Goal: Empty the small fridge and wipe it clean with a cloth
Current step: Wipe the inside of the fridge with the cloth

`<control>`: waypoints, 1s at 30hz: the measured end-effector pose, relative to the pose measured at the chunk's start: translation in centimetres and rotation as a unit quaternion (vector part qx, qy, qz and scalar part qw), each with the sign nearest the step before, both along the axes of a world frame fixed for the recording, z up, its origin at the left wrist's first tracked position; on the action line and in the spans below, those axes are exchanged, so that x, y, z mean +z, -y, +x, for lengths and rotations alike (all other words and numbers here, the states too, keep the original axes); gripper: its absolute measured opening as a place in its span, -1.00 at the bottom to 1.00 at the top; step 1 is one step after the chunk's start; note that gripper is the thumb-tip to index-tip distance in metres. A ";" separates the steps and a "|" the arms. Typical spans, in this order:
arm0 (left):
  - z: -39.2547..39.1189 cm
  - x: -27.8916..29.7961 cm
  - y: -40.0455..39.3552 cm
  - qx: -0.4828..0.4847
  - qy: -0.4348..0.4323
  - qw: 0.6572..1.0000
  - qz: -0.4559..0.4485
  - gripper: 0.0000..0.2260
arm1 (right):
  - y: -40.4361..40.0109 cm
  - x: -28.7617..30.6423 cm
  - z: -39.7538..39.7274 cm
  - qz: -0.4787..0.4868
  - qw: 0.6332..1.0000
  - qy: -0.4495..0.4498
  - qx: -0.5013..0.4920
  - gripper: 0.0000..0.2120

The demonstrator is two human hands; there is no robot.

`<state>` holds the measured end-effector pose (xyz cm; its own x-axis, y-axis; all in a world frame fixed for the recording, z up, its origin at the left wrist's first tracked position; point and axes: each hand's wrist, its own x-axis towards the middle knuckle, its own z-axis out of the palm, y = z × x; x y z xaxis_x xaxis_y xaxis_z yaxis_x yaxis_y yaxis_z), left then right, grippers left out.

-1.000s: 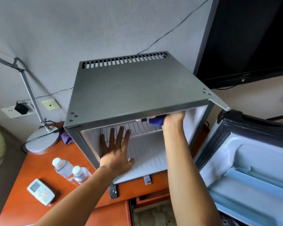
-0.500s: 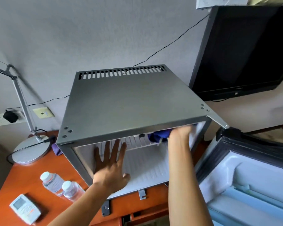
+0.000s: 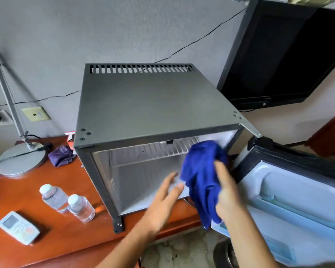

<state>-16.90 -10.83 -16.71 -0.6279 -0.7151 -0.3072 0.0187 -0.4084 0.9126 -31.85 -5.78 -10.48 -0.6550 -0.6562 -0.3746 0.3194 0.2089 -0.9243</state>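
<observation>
Grey textured wall point(image 3: 124, 26) across upper frame; black television point(image 3: 282, 55) mounted upper right; reddish wooden tabletop point(image 3: 17, 194) lower left; silver desk lamp point(image 3: 17, 157) at left edge; pale wall socket point(image 3: 35, 113) behind.

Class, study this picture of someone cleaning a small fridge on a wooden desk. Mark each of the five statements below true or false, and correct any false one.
1. The right hand grips a blue cloth. True.
2. The small grey metal fridge has its door closed. False: the door is swung open on the right.
3. Two clear plastic water bottles with white caps stand on the reddish wooden desk, left of the fridge. True.
4. The left hand holds the white remote control. False: the remote lies on the desk; the left hand is open and holds nothing.
5. Bottles fill the fridge's wire shelf. False: nothing shows on it.
</observation>
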 end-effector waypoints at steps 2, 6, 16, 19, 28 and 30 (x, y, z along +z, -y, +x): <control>-2.1 1.0 -2.8 -0.046 -0.120 0.975 0.182 -0.44 | -0.5 0.0 0.7 0.162 0.941 -0.208 0.214 -0.64; -5.0 -3.3 -1.2 0.113 -0.128 0.951 0.259 -0.61 | -0.9 3.8 -0.4 0.202 0.703 -0.607 0.310 -0.55; -18.2 -5.0 4.4 0.201 -0.019 0.936 0.289 -0.70 | 8.9 9.9 -8.2 0.241 0.634 -0.674 0.292 -0.41; -19.4 -3.1 1.0 0.246 -0.074 0.928 0.271 -0.91 | 8.9 9.5 -8.7 0.225 0.630 -0.675 0.311 -0.40; -19.0 5.4 -7.3 0.270 -0.018 0.952 -0.140 -0.90 | 9.9 10.2 -9.1 0.247 0.589 -0.679 0.361 -0.34; -19.0 4.2 -7.9 0.303 -0.032 0.940 -0.153 -0.90 | 10.1 10.1 -9.1 0.245 0.585 -0.682 0.365 -0.34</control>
